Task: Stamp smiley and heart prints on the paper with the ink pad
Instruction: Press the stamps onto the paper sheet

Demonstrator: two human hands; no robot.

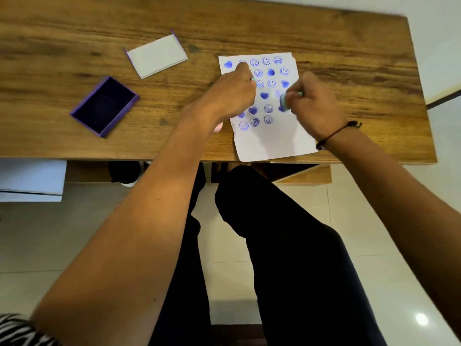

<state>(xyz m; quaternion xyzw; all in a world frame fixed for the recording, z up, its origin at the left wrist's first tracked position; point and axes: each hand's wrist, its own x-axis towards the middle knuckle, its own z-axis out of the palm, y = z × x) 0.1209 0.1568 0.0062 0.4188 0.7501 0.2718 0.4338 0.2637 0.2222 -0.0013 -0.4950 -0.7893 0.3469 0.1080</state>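
A white sheet of paper (270, 139) lies on the wooden table (336, 58), covered with several blue smiley and heart prints. My right hand (315, 106) grips a pale green round stamp (284, 102), tilted over the paper's right side with its inked face turned left. My left hand (233, 96) rests closed on the paper's left part, with a bit of pale green showing at its fingers and something pink beneath the wrist; what it holds is unclear. The purple ink pad (104, 104) sits open at the left of the table.
The ink pad's lid (157, 56) lies upside down behind the pad, white inside with purple edges. The table's front edge runs just below the paper. My legs in black trousers are under the table; a white shelf stands at the lower left.
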